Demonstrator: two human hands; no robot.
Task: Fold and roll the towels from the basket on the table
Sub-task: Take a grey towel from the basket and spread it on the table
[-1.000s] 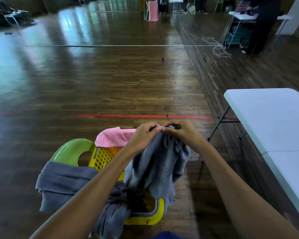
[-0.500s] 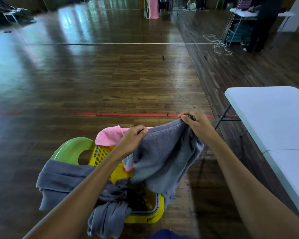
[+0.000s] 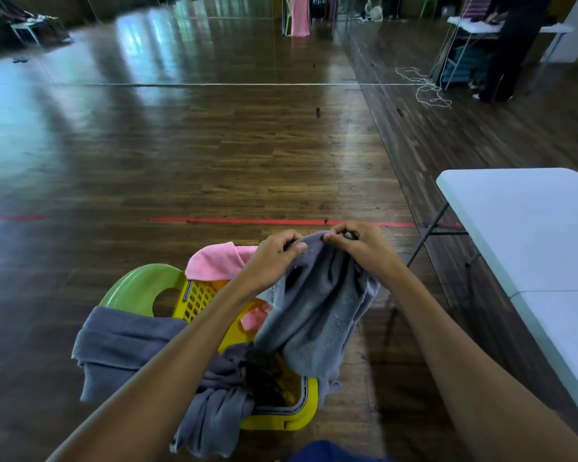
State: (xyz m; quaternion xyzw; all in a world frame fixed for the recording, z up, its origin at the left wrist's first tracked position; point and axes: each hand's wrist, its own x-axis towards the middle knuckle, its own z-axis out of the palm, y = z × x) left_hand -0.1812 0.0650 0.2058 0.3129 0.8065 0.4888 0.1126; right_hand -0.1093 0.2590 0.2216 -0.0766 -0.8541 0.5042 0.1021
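A grey towel (image 3: 317,315) hangs above the yellow basket (image 3: 281,423), bunched at its top edge. My left hand (image 3: 274,258) and my right hand (image 3: 361,248) both pinch that top edge, close together. The basket stands on a green chair (image 3: 137,288) and holds more cloth. A pink towel (image 3: 217,261) lies over its far rim. Another grey towel (image 3: 124,341) drapes over its left side and a further grey one (image 3: 214,418) hangs over its near rim. The white folding table (image 3: 531,228) stands to the right.
Dark wooden floor with a red tape line (image 3: 267,221) stretches ahead. A person in dark clothes (image 3: 511,48) stands by a far table at the back right, with a loose white cord (image 3: 424,85) on the floor. A pink cloth (image 3: 299,15) hangs far back.
My hands, spread apart along the towel's edge half a second ago, have come back together. The grey towel now hangs bunched instead of stretched out.
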